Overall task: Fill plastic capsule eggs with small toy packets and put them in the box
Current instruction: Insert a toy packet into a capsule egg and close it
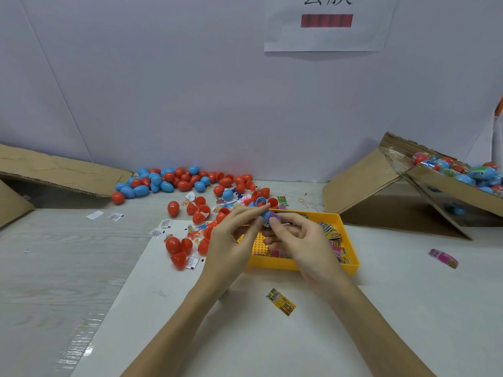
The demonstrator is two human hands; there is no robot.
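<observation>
At the centre of the frame, just above the yellow tray, we have both hands working one capsule: the left hand (231,235) pinches a blue capsule egg (263,213) between fingertips and thumb, and the right hand (296,235) curls its fingers around a purple toy packet (273,217) at the egg's mouth. We judge this to be the stuffing step, with the egg not yet closed; whether the packet is partly inside we cannot tell.

The yellow tray (351,257) is rigid moulded plastic with a perforated grid floor, and it holds flat, glossy printed packets along its right side. One such yellow packet (281,302) lies loose on the white sheet (168,308) below the hands, and a pink one (443,258) lies at right on the desk (54,262), whose surface is pale wood grain.

Toward the upper left of the hands we see a large scatter of red and blue eggs (174,180), smooth, hard and shiny, some split into open halves. Much therefore seems left. At the right edge, the tilted corrugated cardboard box (446,186) already holds a heap of filled eggs (462,170), so a good share looks done.
</observation>
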